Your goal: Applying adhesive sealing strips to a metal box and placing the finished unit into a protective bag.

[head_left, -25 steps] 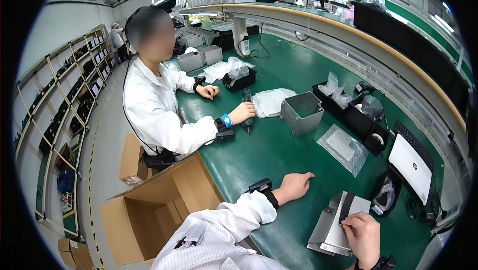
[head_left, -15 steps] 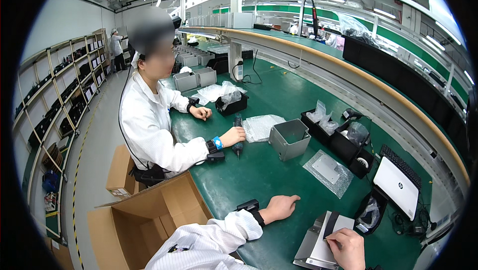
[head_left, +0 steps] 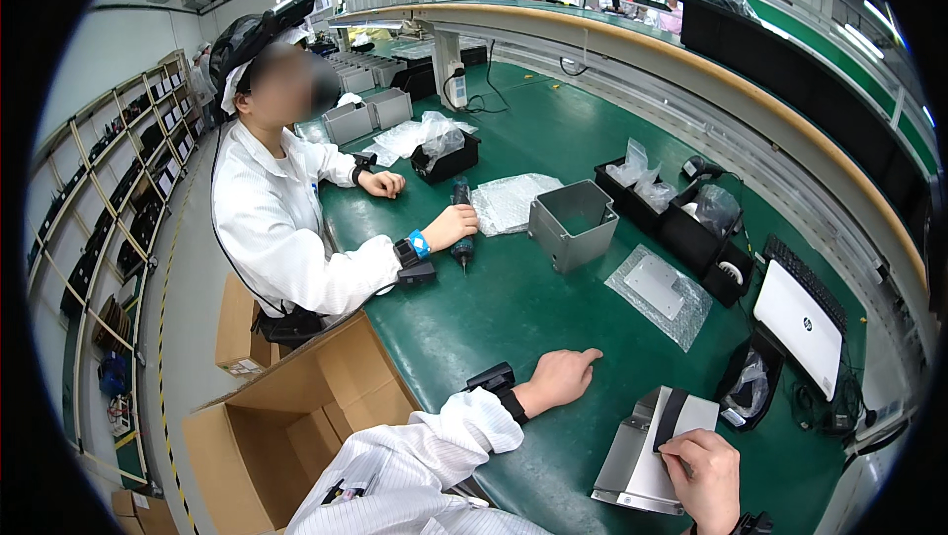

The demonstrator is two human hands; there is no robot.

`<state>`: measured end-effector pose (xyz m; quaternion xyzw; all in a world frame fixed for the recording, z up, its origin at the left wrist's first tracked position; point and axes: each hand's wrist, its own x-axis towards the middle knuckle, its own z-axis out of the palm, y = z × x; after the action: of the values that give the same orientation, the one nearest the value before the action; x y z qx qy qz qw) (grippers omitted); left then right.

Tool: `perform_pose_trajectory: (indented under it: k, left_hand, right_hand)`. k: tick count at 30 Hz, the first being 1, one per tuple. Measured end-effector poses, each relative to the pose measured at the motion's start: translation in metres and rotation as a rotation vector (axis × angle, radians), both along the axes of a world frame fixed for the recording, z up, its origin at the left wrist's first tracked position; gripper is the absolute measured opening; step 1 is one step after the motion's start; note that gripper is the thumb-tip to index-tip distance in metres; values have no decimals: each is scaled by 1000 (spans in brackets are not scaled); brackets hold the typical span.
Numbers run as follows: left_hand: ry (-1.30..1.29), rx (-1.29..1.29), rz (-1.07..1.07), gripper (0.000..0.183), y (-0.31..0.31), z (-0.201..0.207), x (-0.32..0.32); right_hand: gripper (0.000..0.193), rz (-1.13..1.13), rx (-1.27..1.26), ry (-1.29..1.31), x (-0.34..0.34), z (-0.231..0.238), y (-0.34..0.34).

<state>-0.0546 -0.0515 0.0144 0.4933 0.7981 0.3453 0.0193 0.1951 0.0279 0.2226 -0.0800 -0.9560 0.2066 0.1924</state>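
Note:
My left hand (head_left: 559,380) rests on the green table with its index finger stretched out and the others partly curled; it holds nothing. At the front right lies a grey bent sheet-metal part (head_left: 632,456) with a flat light face and raised flanges. A black strip (head_left: 671,415) runs across its upper face. My right hand (head_left: 706,481) is over that part, thumb and fingers pinched at the strip's near end. The fingertips partly hide the point of grip.
Across the table's left side, a person in white (head_left: 281,209) has one hand on an electric screwdriver (head_left: 462,247). A grey metal box (head_left: 573,229), bubble wrap with a plate (head_left: 655,286), black bins (head_left: 691,234) and a white laptop (head_left: 798,323) stand around. An open carton (head_left: 222,446) is at left.
The view has shifted slightly, and the other person's head has turned toward me. My right hand stays pinched at the strip; my left hand stays on the table.

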Motion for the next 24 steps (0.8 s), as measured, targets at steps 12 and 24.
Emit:
perform_pose_trajectory:
  k: [12, 24]
  left_hand:
    - [-1, -23, -2, 31, 1, 5, -2]
    - [-28, 47, 8, 27, -4, 2, -9]
  right_hand:
    - [13, -72, 55, 8, -5, -17, 1]
    - [8, -61, 63, 10, 0, -27, 7]
